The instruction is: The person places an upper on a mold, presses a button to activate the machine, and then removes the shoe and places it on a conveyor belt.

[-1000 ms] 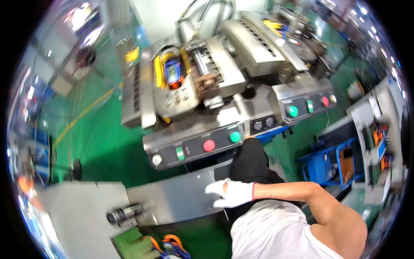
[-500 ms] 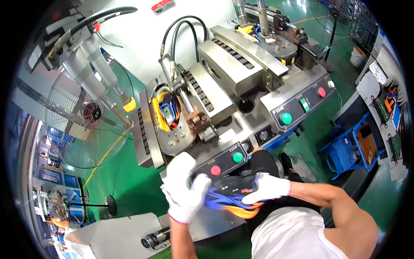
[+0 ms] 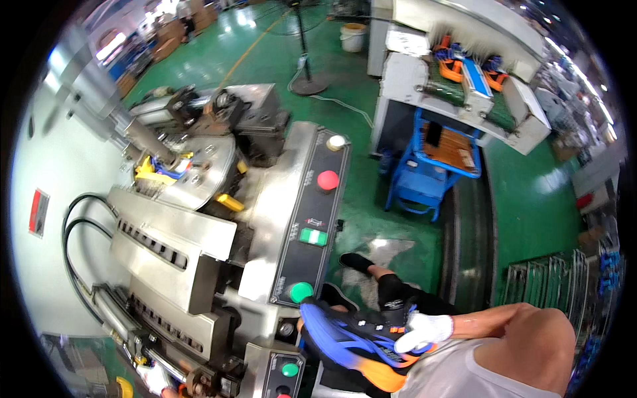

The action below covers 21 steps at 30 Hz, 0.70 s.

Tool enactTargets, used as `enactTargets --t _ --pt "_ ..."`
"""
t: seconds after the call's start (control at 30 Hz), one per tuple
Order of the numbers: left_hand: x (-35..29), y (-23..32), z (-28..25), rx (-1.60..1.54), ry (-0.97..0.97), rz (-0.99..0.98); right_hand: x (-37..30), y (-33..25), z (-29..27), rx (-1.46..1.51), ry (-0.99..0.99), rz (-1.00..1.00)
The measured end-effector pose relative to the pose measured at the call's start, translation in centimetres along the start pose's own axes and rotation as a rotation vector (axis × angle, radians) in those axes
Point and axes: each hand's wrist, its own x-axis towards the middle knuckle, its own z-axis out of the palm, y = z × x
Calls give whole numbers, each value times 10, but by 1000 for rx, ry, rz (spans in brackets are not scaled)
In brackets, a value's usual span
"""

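Note:
A blue, black and orange sneaker (image 3: 352, 341) lies on its side in front of my body. My right hand (image 3: 424, 333), in a white glove, is closed around its upper near the collar. Far to the lower left, my left hand (image 3: 154, 377), also gloved in white, reaches to the nearer station of the metal machine (image 3: 199, 272), next to a cylinder and clamp. Its fingers are small and smeared there, and the lower rim cuts off most of that arm.
A control panel (image 3: 310, 212) with red and green buttons runs along the machine. Beyond the far station (image 3: 206, 166), which holds a blue and yellow shoe, stand a fan base (image 3: 308, 85) and a bucket (image 3: 353, 37). A blue cart (image 3: 431, 166) stands by a conveyor (image 3: 458, 99) carrying shoes.
My view has swung to the right. My left hand has left the sneaker's side and gone over to the machine. The right hand keeps its hold, and the sneaker now shows its side.

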Motion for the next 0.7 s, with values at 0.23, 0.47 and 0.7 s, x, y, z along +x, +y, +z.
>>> enactTargets --t 0.23,0.47,0.7 --pt "-65 -35 -136 -481 267 84 29 -13 26 -28 -104 19" --pt "-321 -48 -202 -618 447 60 37 17 42 44 -91 -280" --pt "-554 -154 -82 -549 183 -348 125 -14 160 -156 -215 -246"
